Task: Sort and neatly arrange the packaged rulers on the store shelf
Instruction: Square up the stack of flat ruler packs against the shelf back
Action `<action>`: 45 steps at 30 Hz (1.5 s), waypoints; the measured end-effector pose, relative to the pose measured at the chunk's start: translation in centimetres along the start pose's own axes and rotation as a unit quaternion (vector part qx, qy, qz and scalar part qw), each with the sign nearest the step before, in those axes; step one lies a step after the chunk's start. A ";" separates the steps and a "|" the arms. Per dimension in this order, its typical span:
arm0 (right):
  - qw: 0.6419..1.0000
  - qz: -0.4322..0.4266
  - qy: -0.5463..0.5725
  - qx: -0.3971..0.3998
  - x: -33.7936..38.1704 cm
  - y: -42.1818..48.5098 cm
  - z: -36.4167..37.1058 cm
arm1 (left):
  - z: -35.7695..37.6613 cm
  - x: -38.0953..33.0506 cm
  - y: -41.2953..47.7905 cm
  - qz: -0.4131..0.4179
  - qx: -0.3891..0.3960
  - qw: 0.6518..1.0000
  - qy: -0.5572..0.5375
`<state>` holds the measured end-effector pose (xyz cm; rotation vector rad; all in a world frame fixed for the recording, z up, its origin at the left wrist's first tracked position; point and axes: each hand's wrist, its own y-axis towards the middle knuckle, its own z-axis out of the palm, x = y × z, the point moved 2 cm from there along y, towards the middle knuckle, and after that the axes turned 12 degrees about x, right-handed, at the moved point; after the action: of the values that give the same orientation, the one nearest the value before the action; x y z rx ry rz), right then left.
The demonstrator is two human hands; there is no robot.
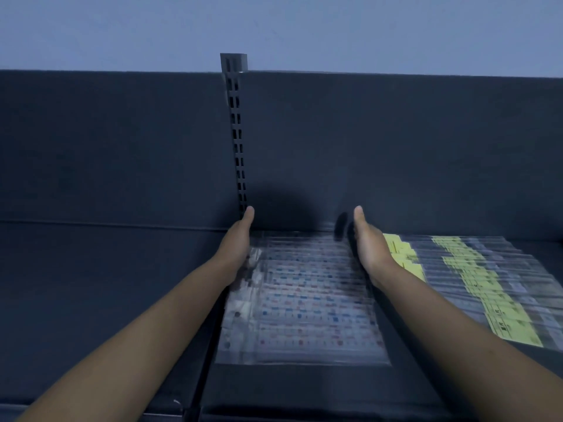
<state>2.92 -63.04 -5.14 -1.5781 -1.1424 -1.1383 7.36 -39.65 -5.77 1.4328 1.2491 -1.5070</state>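
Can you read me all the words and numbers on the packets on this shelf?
No text here can be read.
Yellow labels on the right stack of packaged rulers: dark print, too blurred to read.
Middle stack of packaged rulers: rows of red and blue marks, too small and blurred to read.
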 end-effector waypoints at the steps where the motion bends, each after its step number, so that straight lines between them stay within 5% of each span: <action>1: 1.000 -0.005 0.018 0.005 -0.1 0.1 0.0 | -0.1 -0.1 0.1 0.001 -0.001 1.000 -0.005; 6: 0.994 -0.024 0.081 0.070 -0.8 -0.1 0.5 | 0.6 -0.3 -0.2 0.014 0.008 1.000 0.010; 11: 0.988 -0.029 0.145 0.043 -1.3 -2.1 -1.9 | -0.6 0.2 -2.2 0.022 0.010 0.999 0.045; 26: 0.995 -0.029 0.064 0.072 -1.8 -8.2 0.0 | 0.4 1.9 -7.1 -0.003 0.047 0.999 -0.005; 36: 0.992 -0.077 -0.054 0.081 -2.5 -10.6 0.8 | 1.3 1.9 -9.0 0.036 0.053 0.995 0.076; 38: 0.973 -0.081 -0.176 0.123 -2.6 -10.9 0.4 | 0.7 1.6 -9.7 0.061 0.101 0.963 0.241; 41: 0.862 -0.112 -0.448 0.208 -3.8 -11.1 0.1 | -0.6 2.7 -9.8 0.073 0.168 0.814 0.552; 43: 0.810 -0.119 -0.534 0.211 -4.4 -11.0 -0.1 | -0.9 3.6 -10.0 0.064 0.189 0.749 0.632; 45: 0.794 -0.114 -0.559 0.209 -4.4 -11.1 -0.1 | -0.9 3.9 -10.4 0.052 0.210 0.734 0.644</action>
<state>-8.59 -61.58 -7.99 -1.7541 -2.1952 0.1091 -2.69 -35.29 -7.77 3.0380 1.4816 -0.5329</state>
